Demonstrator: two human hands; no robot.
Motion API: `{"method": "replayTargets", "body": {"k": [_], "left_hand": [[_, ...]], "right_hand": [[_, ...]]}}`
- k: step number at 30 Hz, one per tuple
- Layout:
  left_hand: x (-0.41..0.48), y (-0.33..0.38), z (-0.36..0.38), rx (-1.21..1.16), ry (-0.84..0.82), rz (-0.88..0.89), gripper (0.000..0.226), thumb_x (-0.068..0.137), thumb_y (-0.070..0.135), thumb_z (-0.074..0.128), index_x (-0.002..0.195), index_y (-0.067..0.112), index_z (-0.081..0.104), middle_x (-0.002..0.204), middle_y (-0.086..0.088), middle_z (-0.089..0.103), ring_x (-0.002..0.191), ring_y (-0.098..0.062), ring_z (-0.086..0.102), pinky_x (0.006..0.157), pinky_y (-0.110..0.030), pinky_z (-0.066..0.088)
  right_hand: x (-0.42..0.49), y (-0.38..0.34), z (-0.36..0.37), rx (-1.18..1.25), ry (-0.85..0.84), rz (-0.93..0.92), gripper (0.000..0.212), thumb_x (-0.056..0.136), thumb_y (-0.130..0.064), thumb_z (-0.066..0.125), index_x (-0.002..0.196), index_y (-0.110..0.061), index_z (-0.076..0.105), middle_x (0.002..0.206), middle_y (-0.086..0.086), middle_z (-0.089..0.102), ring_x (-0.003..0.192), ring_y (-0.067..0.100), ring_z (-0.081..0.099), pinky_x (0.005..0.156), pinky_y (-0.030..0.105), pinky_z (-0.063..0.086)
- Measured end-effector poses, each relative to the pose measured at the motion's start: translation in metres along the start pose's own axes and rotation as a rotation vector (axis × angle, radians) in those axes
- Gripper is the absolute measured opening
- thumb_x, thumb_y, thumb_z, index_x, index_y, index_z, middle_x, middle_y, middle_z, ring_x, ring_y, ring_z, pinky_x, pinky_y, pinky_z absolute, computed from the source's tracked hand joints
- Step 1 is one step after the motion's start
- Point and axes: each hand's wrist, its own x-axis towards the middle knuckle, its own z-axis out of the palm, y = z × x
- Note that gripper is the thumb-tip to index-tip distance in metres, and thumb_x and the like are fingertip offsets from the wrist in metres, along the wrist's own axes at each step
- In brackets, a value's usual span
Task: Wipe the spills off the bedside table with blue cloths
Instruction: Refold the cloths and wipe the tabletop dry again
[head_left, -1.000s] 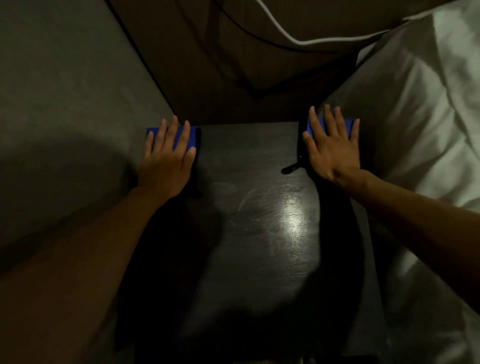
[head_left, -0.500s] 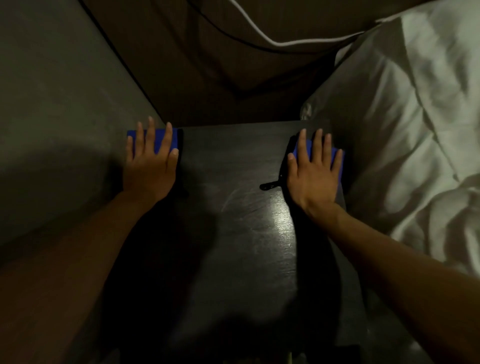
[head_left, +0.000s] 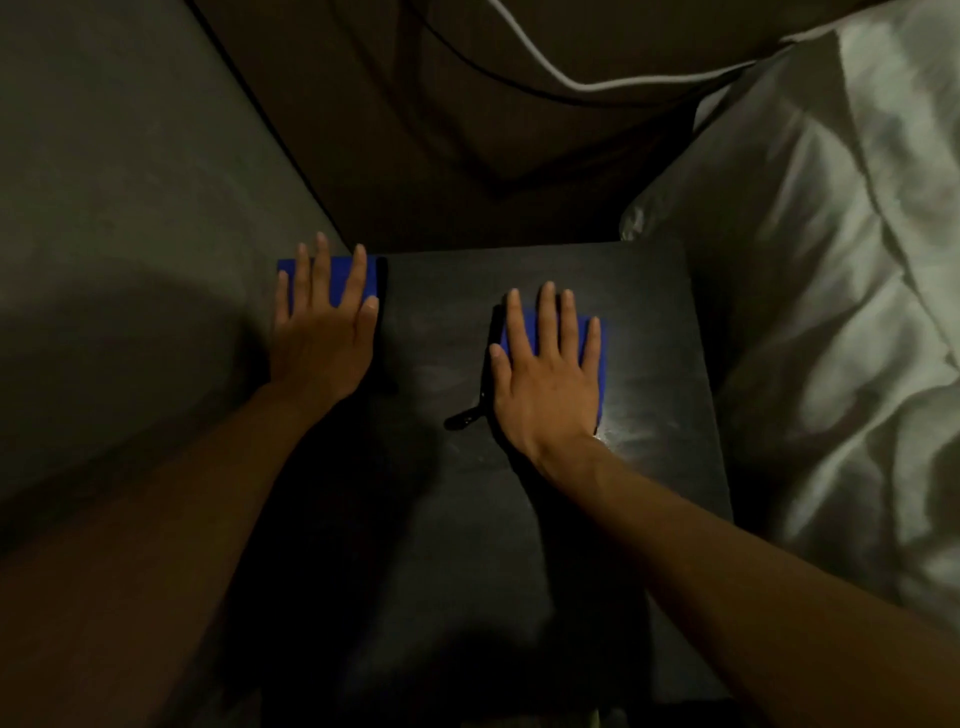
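Observation:
The dark bedside table (head_left: 649, 519) fills the middle of the view, with pale smears and a wet shine near its right side. My left hand (head_left: 322, 338) lies flat, fingers spread, on a blue cloth (head_left: 371, 278) at the table's far left corner. My right hand (head_left: 550, 374) presses flat on a second blue cloth (head_left: 597, 364) on the table's middle right. A small black strap-like piece (head_left: 465, 418) sticks out beside my right thumb. Most of each cloth is hidden under the palm.
A grey wall (head_left: 130, 234) runs along the table's left edge. White pillows and bedding (head_left: 831, 286) press against its right edge. Behind the table hangs a dark headboard panel with a white cable (head_left: 571, 83) and a dark cable.
My right hand has slid its cloth from the far right corner toward me and to the left, onto the middle of the table. My left hand stays at the far left corner.

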Motion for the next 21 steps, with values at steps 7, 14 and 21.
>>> {"method": "replayTargets", "body": {"k": [7, 14, 21], "left_hand": [[0.000, 0.003, -0.001, 0.001, -0.025, -0.038, 0.057, 0.103, 0.046, 0.017, 0.156, 0.031, 0.004, 0.164, -0.016, -0.001, 0.151, -0.032, 0.000, 0.121, -0.048, 0.002], [0.002, 0.001, -0.004, -0.044, -0.016, -0.013, 0.057, 0.103, 0.044, 0.027, 0.156, 0.029, 0.015, 0.163, -0.018, 0.006, 0.150, -0.035, 0.006, 0.121, -0.051, 0.006], [-0.026, -0.012, -0.030, -0.038, 0.035, 0.136, 0.056, 0.100, 0.045, 0.027, 0.148, 0.020, 0.041, 0.158, -0.016, 0.030, 0.146, -0.034, 0.024, 0.120, -0.051, 0.007]], "right_hand": [[0.007, -0.038, 0.002, -0.014, -0.037, -0.167, 0.062, 0.106, -0.051, 0.007, 0.160, -0.025, -0.011, 0.169, 0.013, -0.013, 0.154, 0.028, -0.019, 0.124, 0.053, -0.007], [0.014, -0.058, 0.007, -0.038, -0.056, -0.356, 0.065, 0.104, -0.053, 0.008, 0.161, -0.026, -0.008, 0.169, 0.012, -0.011, 0.155, 0.028, -0.017, 0.125, 0.052, -0.004], [0.003, -0.038, 0.003, -0.032, -0.007, -0.367, 0.070, 0.104, -0.060, 0.017, 0.163, -0.024, 0.005, 0.169, 0.017, -0.002, 0.156, 0.029, -0.008, 0.126, 0.048, -0.005]]}}
